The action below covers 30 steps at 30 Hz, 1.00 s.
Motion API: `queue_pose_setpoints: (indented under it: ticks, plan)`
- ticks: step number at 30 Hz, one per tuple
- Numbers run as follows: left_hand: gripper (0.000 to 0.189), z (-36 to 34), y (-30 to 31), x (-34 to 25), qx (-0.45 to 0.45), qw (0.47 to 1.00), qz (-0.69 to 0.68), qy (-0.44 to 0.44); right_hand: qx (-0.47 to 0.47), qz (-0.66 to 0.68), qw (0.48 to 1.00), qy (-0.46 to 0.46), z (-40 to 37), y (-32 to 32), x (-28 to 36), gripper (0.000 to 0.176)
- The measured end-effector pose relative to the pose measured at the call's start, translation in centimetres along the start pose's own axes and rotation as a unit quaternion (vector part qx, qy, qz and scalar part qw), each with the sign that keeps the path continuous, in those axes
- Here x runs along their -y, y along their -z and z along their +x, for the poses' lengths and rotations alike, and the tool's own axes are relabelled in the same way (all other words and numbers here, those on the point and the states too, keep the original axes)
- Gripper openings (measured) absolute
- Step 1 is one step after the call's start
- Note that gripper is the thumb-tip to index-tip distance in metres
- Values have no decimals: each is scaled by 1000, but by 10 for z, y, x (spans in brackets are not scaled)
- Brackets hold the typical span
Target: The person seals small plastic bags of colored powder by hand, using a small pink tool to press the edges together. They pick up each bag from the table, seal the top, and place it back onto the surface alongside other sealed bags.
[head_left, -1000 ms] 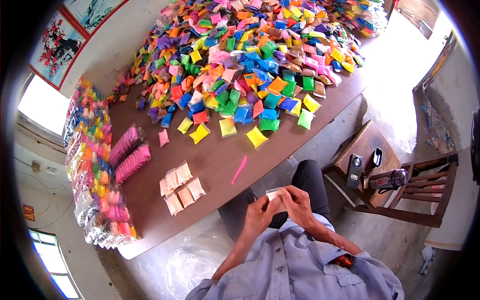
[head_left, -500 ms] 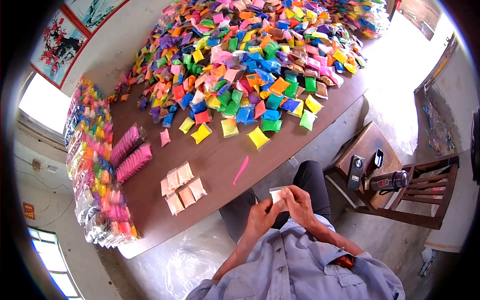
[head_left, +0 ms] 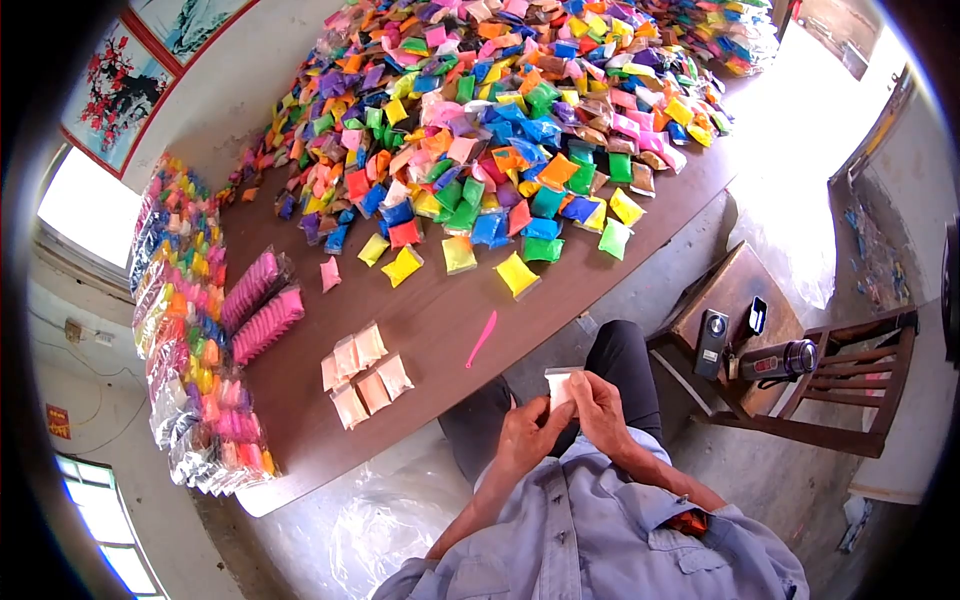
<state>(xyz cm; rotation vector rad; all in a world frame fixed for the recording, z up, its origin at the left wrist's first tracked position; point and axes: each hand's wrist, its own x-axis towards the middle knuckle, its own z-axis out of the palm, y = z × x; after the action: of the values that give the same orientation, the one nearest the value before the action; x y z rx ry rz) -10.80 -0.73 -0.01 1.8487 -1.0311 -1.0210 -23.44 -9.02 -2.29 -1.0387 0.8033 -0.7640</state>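
Above my lap, just off the table's near edge, a small clear packet with pale filling (head_left: 562, 386) is pinched between both hands. My left hand (head_left: 528, 432) grips its left and lower side, fingers closed. My right hand (head_left: 600, 408) closes on its right side with thumb and fingers. The packet's top edge sticks up above the fingertips; its lower part is hidden. On the table nearby lie several peach packets (head_left: 372, 392) in two short rows. A pink plastic knife-like tool (head_left: 481, 340) rests to their right.
A large heap of coloured packets (head_left: 500, 130) covers the far side of the brown table (head_left: 430, 320). Pink packet stacks (head_left: 268, 325) and piled bagged packets (head_left: 200, 350) stand at left. A wooden stool (head_left: 735, 290) at right bears a flask (head_left: 780, 362) and a phone-like device (head_left: 711, 345).
The packet has been raised slightly and turned more upright, so more of it shows. My hands have shifted a little around it. The things on the table stay put.
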Motion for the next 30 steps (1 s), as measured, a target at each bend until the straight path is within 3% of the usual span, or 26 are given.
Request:
queue_pose_setpoints:
  ticks: [9,14,16,20,30]
  plan:
    - [43,-1,-1,3,13,999,-51,14,-41,-88,994,43,2,0,-3,39]
    - [39,0,-5,7,7,993,-118,-8,-34,-70,996,39,2,0,1,39]
    - [35,1,-3,7,37,983,-176,33,-32,-55,997,32,2,0,1,38]
    - [32,-3,4,-8,8,991,-133,19,-4,-55,998,31,2,4,0,37]
    - [33,1,8,11,29,982,-188,-8,18,-16,1000,13,2,1,3,35]
